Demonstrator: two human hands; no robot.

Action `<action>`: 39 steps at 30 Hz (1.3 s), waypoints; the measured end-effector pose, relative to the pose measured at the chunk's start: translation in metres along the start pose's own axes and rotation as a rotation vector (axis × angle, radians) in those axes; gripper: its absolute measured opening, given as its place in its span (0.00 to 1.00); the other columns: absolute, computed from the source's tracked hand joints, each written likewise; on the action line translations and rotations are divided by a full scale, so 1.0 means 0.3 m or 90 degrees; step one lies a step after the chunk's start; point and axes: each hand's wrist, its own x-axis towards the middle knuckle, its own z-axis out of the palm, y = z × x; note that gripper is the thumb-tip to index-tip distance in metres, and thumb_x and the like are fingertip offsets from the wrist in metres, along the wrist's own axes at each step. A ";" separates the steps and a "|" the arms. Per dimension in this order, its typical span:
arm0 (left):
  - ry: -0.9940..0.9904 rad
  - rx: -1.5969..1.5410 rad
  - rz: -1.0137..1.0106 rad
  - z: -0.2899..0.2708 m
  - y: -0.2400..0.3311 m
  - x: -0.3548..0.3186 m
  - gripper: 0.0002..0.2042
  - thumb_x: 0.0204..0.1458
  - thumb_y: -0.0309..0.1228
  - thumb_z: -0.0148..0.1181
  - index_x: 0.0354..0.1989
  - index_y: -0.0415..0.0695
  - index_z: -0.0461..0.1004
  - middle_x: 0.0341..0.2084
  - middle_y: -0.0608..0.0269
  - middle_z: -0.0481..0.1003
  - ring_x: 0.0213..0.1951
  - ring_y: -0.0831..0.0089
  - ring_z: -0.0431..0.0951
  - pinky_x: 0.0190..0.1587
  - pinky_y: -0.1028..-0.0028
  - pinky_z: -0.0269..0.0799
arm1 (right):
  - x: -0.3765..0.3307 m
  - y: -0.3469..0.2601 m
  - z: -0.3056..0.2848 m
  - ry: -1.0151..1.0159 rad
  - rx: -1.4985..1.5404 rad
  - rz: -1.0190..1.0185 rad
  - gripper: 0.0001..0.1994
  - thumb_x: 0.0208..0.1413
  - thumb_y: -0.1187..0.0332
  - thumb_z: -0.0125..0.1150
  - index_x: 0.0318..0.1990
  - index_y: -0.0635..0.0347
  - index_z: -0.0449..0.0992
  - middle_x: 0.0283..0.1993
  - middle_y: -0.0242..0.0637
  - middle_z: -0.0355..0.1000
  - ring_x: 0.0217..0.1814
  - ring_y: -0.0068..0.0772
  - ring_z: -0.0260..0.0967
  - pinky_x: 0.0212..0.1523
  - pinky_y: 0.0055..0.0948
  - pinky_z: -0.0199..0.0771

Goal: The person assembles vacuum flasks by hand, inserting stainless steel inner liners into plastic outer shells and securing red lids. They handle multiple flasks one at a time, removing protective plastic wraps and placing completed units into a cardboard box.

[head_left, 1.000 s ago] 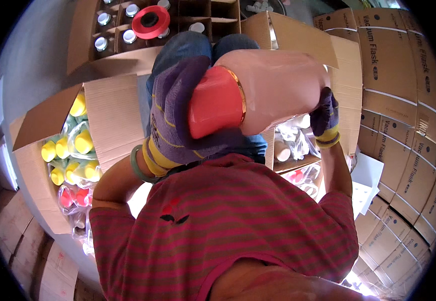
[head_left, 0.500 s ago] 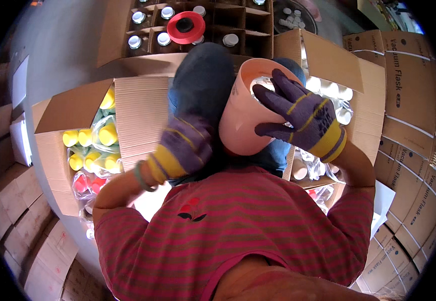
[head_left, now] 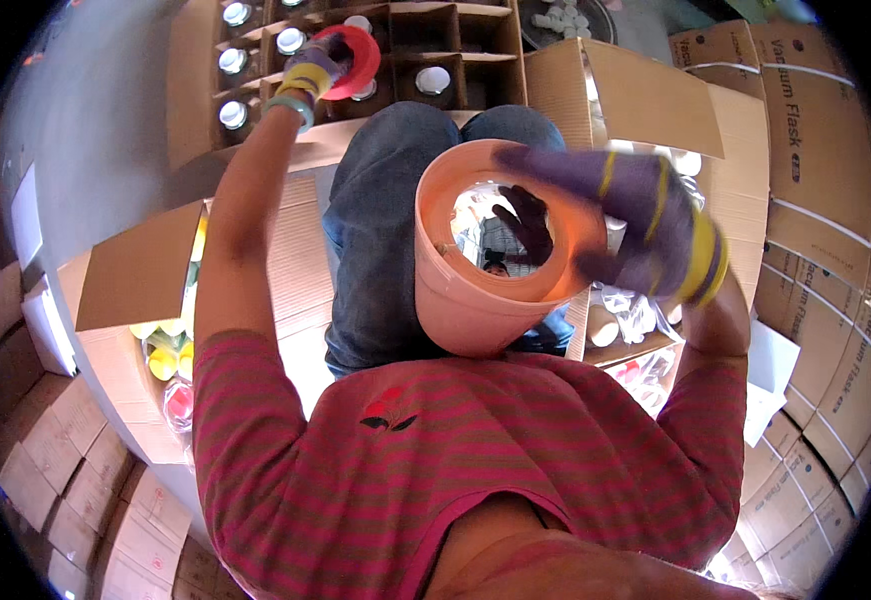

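Observation:
My left hand [head_left: 317, 68], in a purple and yellow glove, reaches far forward and closes on the left side of a red plastic ring [head_left: 363, 62], which lies over a divided carton of bottles. On my lap a pink flask casing [head_left: 470, 315] leans with its wide mouth toward me. Inside it a shiny silver surface [head_left: 467, 225] mirrors a dark hand shape. My right hand [head_left: 635, 225], gloved alike and blurred, spans the casing's right rim, fingers along the far edge and thumb at the near right.
The divided carton [head_left: 455, 28] holds several white-capped bottles. Open cartons stand at left, with yellow-capped bottles [head_left: 162, 362], and at right, with bagged white parts [head_left: 635, 315]. Strapped cartons [head_left: 815, 150] are stacked at far right. A round tub [head_left: 595, 20] sits behind.
My left hand has gone from beside my lap forward to the red ring. The casing has tipped so its mouth faces me more. My right fingers have shifted out to its rim.

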 end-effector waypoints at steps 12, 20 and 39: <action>0.182 -0.741 0.369 -0.597 0.680 -0.495 0.29 0.48 0.21 0.66 0.60 0.36 0.64 0.52 0.55 0.74 0.50 0.70 0.76 0.54 0.68 0.73 | 0.303 -0.016 -0.015 0.330 0.213 -0.151 0.31 0.58 0.54 0.62 0.61 0.69 0.64 0.50 0.36 0.74 0.47 0.24 0.72 0.50 0.24 0.73; 0.140 -0.697 0.346 -0.707 0.637 -0.576 0.18 0.54 0.31 0.61 0.53 0.40 0.71 0.45 0.57 0.76 0.45 0.67 0.78 0.47 0.71 0.75 | 0.219 -0.034 -0.126 0.234 0.112 -0.434 0.31 0.56 0.56 0.60 0.63 0.65 0.63 0.65 0.50 0.61 0.64 0.43 0.64 0.60 0.38 0.68; -0.011 -1.046 0.242 -0.743 0.765 -0.701 0.21 0.49 0.24 0.66 0.53 0.36 0.72 0.47 0.59 0.77 0.46 0.70 0.78 0.51 0.70 0.75 | 0.123 -0.180 -0.136 0.262 -0.371 -0.508 0.57 0.21 0.48 0.82 0.64 0.63 0.61 0.69 0.56 0.54 0.68 0.54 0.58 0.66 0.40 0.57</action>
